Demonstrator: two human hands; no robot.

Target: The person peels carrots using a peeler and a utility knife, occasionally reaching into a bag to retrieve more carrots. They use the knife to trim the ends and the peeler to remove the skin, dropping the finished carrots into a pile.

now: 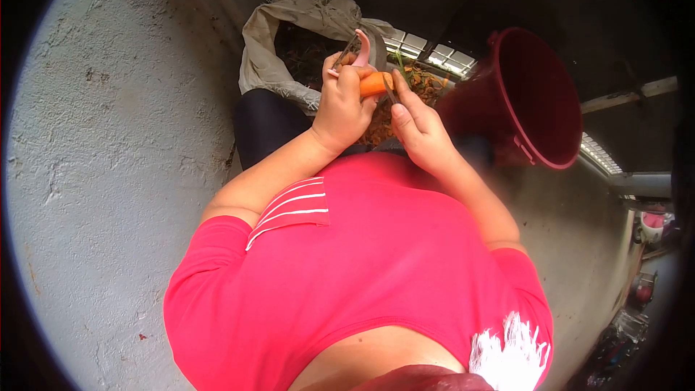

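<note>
My left hand (343, 107) is closed round an orange carrot (373, 85) and also holds a pink-handled peeler (363, 49), which sticks up above the fingers. My right hand (420, 124) grips a knife, with its dark blade (390, 88) against the right end of the carrot. Both hands are close together in front of my body. Below and behind them lie orange and green scraps (422, 85), beside a whitish woven sack (259, 51) with its mouth open. The knife's handle is mostly hidden in my right hand.
A large dark red bucket (474, 94) stands to the right of my hands, tilted in view. On the left rises a rough grey wall (108, 159). White grating (450, 60) shows behind the scraps. Various items (630, 326) are at the far lower right.
</note>
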